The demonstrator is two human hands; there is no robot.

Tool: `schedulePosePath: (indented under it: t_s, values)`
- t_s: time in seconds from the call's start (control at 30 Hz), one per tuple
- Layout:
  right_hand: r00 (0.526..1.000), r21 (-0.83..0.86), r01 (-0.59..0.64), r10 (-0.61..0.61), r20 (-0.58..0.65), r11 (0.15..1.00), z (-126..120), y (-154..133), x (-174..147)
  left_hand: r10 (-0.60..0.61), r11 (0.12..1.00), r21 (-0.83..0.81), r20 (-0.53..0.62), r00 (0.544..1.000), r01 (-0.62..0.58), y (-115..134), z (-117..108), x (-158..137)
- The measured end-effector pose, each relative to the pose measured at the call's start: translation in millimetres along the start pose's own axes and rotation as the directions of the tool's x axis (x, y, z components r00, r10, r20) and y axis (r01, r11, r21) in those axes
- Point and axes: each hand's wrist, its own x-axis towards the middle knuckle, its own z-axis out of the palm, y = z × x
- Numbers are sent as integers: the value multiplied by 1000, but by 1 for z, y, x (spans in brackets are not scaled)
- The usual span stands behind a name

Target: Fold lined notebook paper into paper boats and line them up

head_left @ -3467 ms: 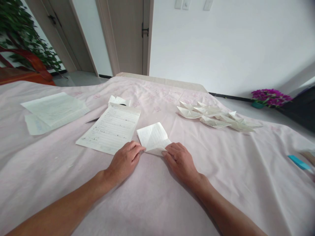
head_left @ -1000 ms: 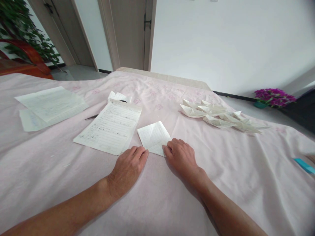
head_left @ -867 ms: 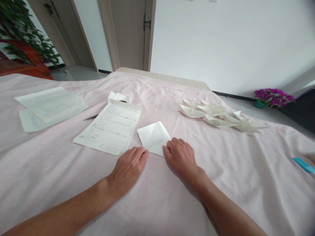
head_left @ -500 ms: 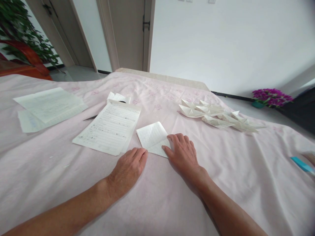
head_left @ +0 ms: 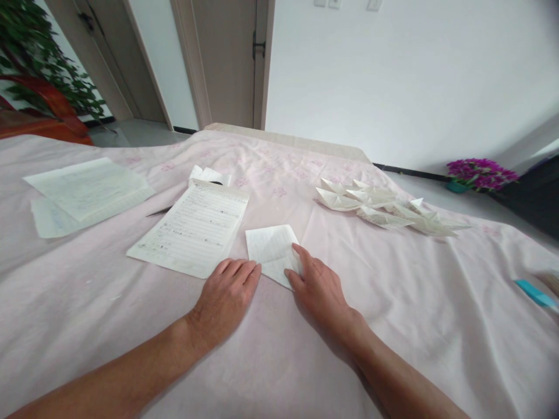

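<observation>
A small sheet of folded white paper (head_left: 269,247) lies on the cloth between my hands, with crease lines across it. My left hand (head_left: 229,297) has its fingers closed together, thumb and forefinger at the paper's lower left corner. The right edge of the paper is gripped by my right hand (head_left: 321,288), thumb and forefinger on it and the other fingers curled beside them. Just left of the folded paper is a stack of lined, written sheets (head_left: 196,227). Folded paper boats (head_left: 371,203) stand in a group beyond my right hand.
A pink flowered cloth (head_left: 279,361) covers the surface. Loose pale sheets (head_left: 87,186) lie at the left. Behind the written stack are a crumpled white paper piece (head_left: 209,174) and a dark pointed object (head_left: 159,211). A blue item (head_left: 535,293) sits at the right edge.
The folded paper has turned slightly and shifted a little toward me at its right side. My right hand has moved slightly left and nearer with it; my left hand has barely moved.
</observation>
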Motion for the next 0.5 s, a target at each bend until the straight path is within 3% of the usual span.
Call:
schedulePosePath:
  t_s: [0.23,0.5]
  values:
    - [994,69,-111,112,-18,991,3,4,3,58,994,-94,-10,998,-58,4,5,-2]
    - [996,109,-52,43,81,993,0,-13,-10,71,973,-217,-57,996,-82,-5,12,-1]
